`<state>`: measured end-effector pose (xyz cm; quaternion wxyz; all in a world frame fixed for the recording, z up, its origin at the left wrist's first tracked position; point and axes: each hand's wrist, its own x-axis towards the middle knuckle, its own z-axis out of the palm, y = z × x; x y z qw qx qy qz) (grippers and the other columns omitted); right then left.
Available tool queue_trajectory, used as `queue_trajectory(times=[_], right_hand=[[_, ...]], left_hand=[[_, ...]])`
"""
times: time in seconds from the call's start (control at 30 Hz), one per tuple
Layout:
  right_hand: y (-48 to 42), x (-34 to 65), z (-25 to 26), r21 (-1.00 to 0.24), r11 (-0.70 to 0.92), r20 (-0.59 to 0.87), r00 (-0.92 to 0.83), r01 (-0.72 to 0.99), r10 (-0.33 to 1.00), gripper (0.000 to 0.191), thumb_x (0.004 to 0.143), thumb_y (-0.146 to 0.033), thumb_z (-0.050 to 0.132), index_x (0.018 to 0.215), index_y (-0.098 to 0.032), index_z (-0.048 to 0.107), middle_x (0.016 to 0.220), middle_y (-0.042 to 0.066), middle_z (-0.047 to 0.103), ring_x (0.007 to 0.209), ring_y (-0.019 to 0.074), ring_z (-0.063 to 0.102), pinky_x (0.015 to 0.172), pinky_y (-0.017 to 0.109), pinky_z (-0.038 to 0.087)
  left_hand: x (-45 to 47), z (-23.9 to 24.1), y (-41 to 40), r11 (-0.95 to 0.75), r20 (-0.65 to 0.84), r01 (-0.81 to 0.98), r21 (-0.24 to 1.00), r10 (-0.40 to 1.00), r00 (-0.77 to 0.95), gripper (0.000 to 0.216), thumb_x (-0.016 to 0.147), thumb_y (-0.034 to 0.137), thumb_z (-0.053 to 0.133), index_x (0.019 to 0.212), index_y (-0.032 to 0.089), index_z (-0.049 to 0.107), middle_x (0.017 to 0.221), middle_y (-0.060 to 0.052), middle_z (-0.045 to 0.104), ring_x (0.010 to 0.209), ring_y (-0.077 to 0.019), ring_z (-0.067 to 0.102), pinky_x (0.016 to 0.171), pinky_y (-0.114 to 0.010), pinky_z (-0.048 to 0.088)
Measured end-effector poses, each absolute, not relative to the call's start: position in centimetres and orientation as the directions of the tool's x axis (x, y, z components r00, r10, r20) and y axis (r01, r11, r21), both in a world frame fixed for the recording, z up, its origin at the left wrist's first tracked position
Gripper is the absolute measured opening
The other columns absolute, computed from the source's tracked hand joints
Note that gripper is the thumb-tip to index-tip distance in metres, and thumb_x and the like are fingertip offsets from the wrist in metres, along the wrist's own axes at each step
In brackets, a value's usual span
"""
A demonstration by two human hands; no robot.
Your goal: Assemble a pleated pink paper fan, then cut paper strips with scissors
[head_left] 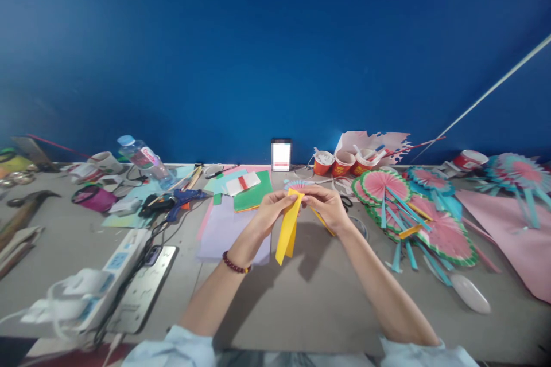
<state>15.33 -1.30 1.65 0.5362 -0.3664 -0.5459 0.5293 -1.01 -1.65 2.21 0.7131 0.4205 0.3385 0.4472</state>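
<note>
Both of my hands are raised above the grey table (327, 292) near its middle. My left hand (271, 212) is closed in a pinch on the top of a hanging yellow paper strip (287, 232). My right hand (329, 206) is closed on a small pleated pink-and-blue paper fan (297, 184) and another yellow strip (323, 223) that slants down under it. The two hands meet at the fan. A dark red bead bracelet (236, 265) sits on my left wrist.
Finished pink-and-green paper fans (413, 212) with blue strips lie at the right, beside a pink sheet (512, 235). Three red cups (342, 163) stand at the back. Coloured paper sheets (249, 195), a blue glue gun (183, 200), a water bottle (144, 157), a power strip (116, 264) and a phone (144, 289) lie left.
</note>
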Motion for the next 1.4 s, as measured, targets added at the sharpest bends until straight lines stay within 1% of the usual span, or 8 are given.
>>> queue_trajectory(times=[0.17,0.33,0.53,0.73,0.87,1.0,1.17,1.4], right_hand=[[-1.3,15.3,1.6,-0.972,0.147,0.176,-0.152,-0.183,0.973,0.026,0.067,-0.042,0.078,0.085,-0.024,0.078,0.099,0.008,0.072,0.083,0.0215,0.066,0.069,0.035,0.057],[-1.3,15.2,1.4,-0.97,0.138,0.168,-0.139,-0.199,0.976,0.027,0.066,-0.043,0.078,0.083,-0.023,0.078,0.098,0.008,0.072,0.077,0.0192,0.065,0.066,0.033,0.057],[-1.4,15.1,1.8,-0.963,0.096,0.145,-0.182,-0.251,0.973,0.029,0.072,-0.039,0.075,0.095,-0.021,0.075,0.083,0.004,0.073,0.064,0.0132,0.061,0.064,0.03,0.053],[-1.2,15.3,1.7,-0.986,0.066,0.087,-0.137,-0.153,0.987,0.022,0.068,-0.038,0.077,0.079,-0.019,0.072,0.07,0.002,0.07,0.061,0.0135,0.063,0.064,0.029,0.052],[-1.2,15.3,1.8,-0.991,0.044,0.058,-0.109,-0.126,0.992,0.024,0.066,-0.039,0.077,0.073,-0.018,0.07,0.063,0.001,0.068,0.058,0.0142,0.063,0.063,0.029,0.052],[-1.3,15.3,2.2,-0.992,0.028,0.039,-0.085,-0.122,0.996,0.026,0.065,-0.041,0.077,0.072,-0.018,0.068,0.058,0.0,0.066,0.056,0.0144,0.063,0.062,0.03,0.053],[-1.2,15.5,2.4,-0.993,0.052,0.059,-0.068,-0.107,0.996,0.025,0.065,-0.04,0.077,0.07,-0.018,0.067,0.059,-0.001,0.065,0.057,0.0139,0.062,0.061,0.028,0.052],[-1.2,15.5,2.4,-0.996,0.037,0.043,-0.077,-0.083,0.996,0.022,0.067,-0.038,0.076,0.071,-0.018,0.069,0.056,0.0,0.064,0.055,0.0137,0.061,0.061,0.027,0.05]], left_hand=[[-1.1,2.3,-1.6,0.25,-0.104,-0.359,0.899,0.92,0.379,0.027,0.07,0.038,0.078,0.074,0.012,0.071,0.062,-0.003,0.067,0.055,-0.0112,0.06,0.059,-0.022,0.046],[-1.2,2.0,-1.6,0.229,-0.077,-0.361,0.904,0.918,0.389,0.027,0.071,0.038,0.076,0.075,0.011,0.072,0.065,-0.004,0.069,0.056,-0.0116,0.061,0.059,-0.023,0.048],[-1.0,1.9,-1.5,0.116,-0.034,-0.303,0.946,0.964,0.262,0.029,0.067,0.042,0.078,0.07,0.013,0.072,0.066,-0.005,0.07,0.058,-0.0145,0.063,0.062,-0.027,0.05],[-1.0,2.1,-1.6,0.054,-0.007,-0.191,0.98,0.97,0.242,0.032,0.067,0.044,0.077,0.072,0.013,0.073,0.068,-0.005,0.07,0.06,-0.0153,0.063,0.06,-0.026,0.049],[-0.8,2.3,-1.7,0.061,-0.028,-0.139,0.988,0.974,0.225,0.035,0.065,0.047,0.078,0.07,0.012,0.072,0.067,-0.006,0.07,0.06,-0.0162,0.063,0.057,-0.024,0.048],[-0.8,2.0,-1.5,0.093,-0.07,-0.124,0.988,0.981,0.182,0.037,0.062,0.048,0.078,0.069,0.013,0.072,0.064,-0.005,0.07,0.059,-0.0167,0.063,0.057,-0.025,0.048],[-1.0,1.7,-1.3,0.062,-0.033,-0.132,0.989,0.976,0.215,0.036,0.067,0.049,0.075,0.075,0.014,0.074,0.075,-0.006,0.074,0.067,-0.017,0.065,0.064,-0.025,0.049],[-1.0,1.6,-1.1,0.052,-0.036,-0.085,0.995,0.983,0.179,0.035,0.066,0.049,0.075,0.07,0.014,0.073,0.07,-0.004,0.072,0.062,-0.0143,0.061,0.06,-0.023,0.044]])
